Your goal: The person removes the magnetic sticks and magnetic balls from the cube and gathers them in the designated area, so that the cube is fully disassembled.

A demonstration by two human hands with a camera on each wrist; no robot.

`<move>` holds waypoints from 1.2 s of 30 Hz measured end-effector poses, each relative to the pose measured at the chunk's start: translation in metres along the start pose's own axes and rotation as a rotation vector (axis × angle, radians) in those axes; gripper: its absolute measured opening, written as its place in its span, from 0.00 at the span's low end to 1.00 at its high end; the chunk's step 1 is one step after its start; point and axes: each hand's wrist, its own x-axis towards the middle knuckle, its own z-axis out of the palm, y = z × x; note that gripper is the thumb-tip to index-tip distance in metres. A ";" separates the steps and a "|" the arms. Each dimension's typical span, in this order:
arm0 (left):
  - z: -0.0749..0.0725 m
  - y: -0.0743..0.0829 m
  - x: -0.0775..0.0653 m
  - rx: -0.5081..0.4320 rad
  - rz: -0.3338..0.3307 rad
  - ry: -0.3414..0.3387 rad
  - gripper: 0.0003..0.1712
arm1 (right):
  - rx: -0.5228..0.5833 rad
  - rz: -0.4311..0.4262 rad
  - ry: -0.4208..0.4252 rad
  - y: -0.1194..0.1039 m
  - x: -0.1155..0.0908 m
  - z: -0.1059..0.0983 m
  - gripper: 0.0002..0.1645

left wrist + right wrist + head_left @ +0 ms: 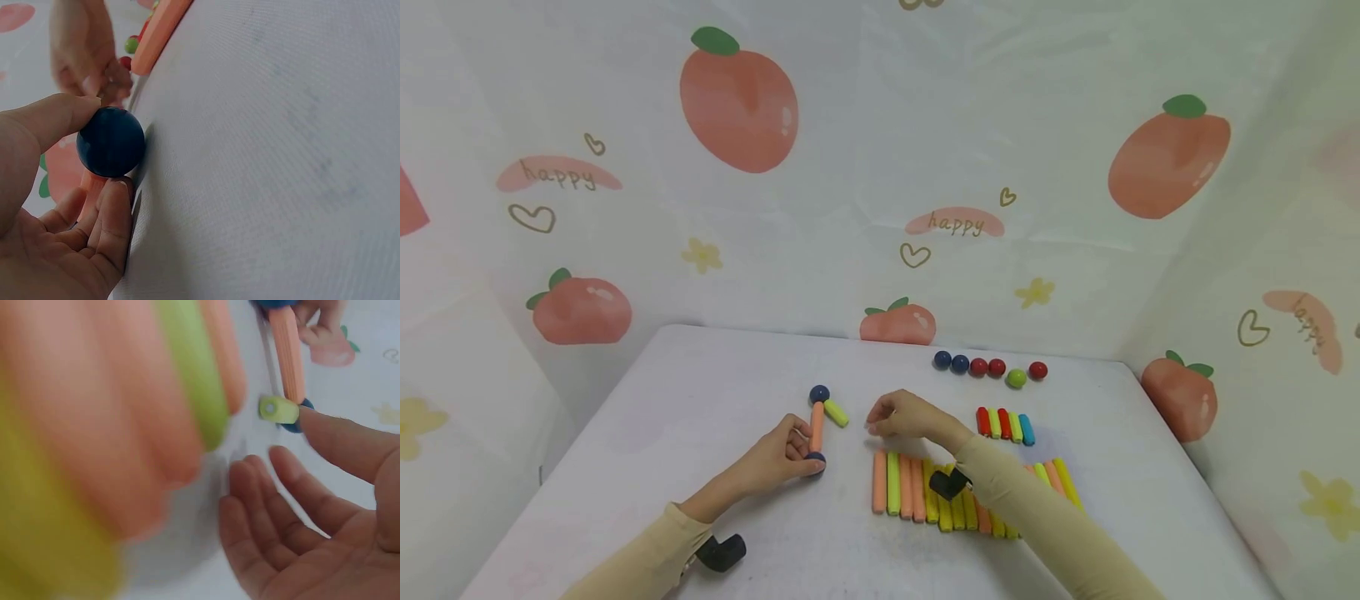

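Observation:
My left hand (775, 457) pinches a dark blue ball (111, 142) between thumb and fingers, low over the table. This ball is at the near end of an orange stick (817, 427), and the fingers lie beside that stick. At the stick's far end is a second dark blue ball (820, 394). A short yellow-green stick (837, 413) slants from that far ball toward the right; its free end shows a round grey centre in the right wrist view. Right of it my right hand (910, 415) hovers with loosely bent fingers and nothing between them.
Under the right forearm lies a row of long orange, green and yellow sticks (900, 489). Several short red, green and blue sticks (1004, 424) lie behind it. Blue, red and green balls (978, 367) line the table's (647, 433) back, before a fruit-print cloth (820, 225).

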 end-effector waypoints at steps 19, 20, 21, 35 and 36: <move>-0.002 -0.001 0.000 -0.025 0.040 -0.023 0.32 | -0.070 -0.048 0.230 -0.037 0.058 0.034 0.11; -0.001 -0.001 0.000 -0.026 0.037 -0.022 0.31 | -0.072 -0.044 0.227 -0.037 0.057 0.034 0.11; -0.001 -0.001 0.000 -0.028 0.042 -0.023 0.31 | -0.076 -0.042 0.227 -0.037 0.057 0.033 0.10; 0.000 -0.001 -0.001 -0.022 0.027 -0.005 0.32 | 0.122 -0.057 0.133 -0.013 0.035 0.004 0.08; 0.000 -0.001 -0.001 -0.023 0.026 -0.005 0.32 | 0.141 -0.065 0.123 -0.009 0.032 0.001 0.09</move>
